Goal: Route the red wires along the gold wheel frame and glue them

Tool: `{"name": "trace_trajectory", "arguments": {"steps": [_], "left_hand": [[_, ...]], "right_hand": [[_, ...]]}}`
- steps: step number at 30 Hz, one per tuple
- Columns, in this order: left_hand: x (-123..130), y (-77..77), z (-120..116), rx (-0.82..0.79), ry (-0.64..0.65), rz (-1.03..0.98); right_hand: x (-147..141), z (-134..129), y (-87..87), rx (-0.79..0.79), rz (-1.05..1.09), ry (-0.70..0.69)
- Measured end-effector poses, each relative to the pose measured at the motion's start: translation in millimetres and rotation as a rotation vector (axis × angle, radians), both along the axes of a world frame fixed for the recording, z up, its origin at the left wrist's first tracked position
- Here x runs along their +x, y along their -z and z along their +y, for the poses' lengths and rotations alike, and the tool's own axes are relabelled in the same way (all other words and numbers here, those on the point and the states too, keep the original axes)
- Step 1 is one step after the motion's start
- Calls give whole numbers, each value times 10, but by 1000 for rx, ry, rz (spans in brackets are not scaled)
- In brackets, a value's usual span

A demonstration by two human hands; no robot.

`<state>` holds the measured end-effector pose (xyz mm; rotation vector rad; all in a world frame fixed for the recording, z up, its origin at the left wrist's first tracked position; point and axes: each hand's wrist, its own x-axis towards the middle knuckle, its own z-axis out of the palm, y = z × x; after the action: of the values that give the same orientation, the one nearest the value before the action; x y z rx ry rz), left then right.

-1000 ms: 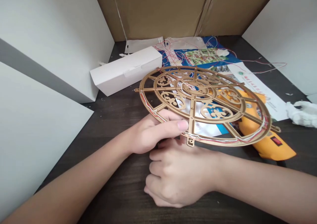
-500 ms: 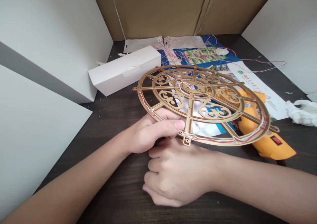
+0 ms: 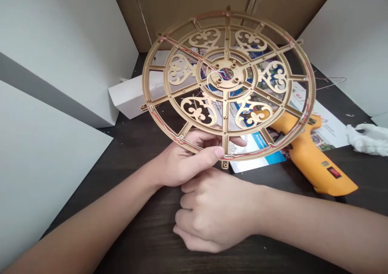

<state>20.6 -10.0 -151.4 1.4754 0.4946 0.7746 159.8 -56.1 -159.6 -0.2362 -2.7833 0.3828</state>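
Observation:
A round gold openwork frame (image 3: 226, 142) with spokes, rings and scroll ornaments is tilted up above the table. Red and white wires (image 3: 163, 122) run in its outer rim and along one spoke to the hub. My left hand (image 3: 184, 159) grips the near rim, thumb on top and fingers behind it. Just below, my right hand (image 3: 216, 213) is closed in a loose fist, its back towards me; its thumb and palm side are hidden, so whatever it may hold cannot be seen. To the right lies a yellow glue gun (image 3: 315, 161) with a red switch.
A long white box (image 3: 127, 98) sits at the back left. Printed brochures (image 3: 257, 148) lie under and behind the frame, with thin loose wires (image 3: 330, 80) at the back right. Crumpled white tissue (image 3: 370, 138) is at the right. White panels and a cardboard wall (image 3: 188, 7) surround the dark table.
The round frame has been tipped up from nearly flat, its far edge rising to show its face more fully. My left hand's fingers have shifted behind the rim; my right hand has hardly moved.

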Motion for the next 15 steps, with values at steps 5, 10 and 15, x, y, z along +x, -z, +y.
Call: {"name": "trace_trajectory", "arguments": {"steps": [5, 10, 15], "left_hand": [[46, 25, -5, 11, -79, 17], [15, 64, -36, -95, -121, 74], [-15, 73, -50, -35, -157, 114]], "right_hand": [[1, -8, 12, 8, 21, 11], [-12, -14, 9, -7, 26, 11], [-16, -1, 37, 46, 33, -1]]}}
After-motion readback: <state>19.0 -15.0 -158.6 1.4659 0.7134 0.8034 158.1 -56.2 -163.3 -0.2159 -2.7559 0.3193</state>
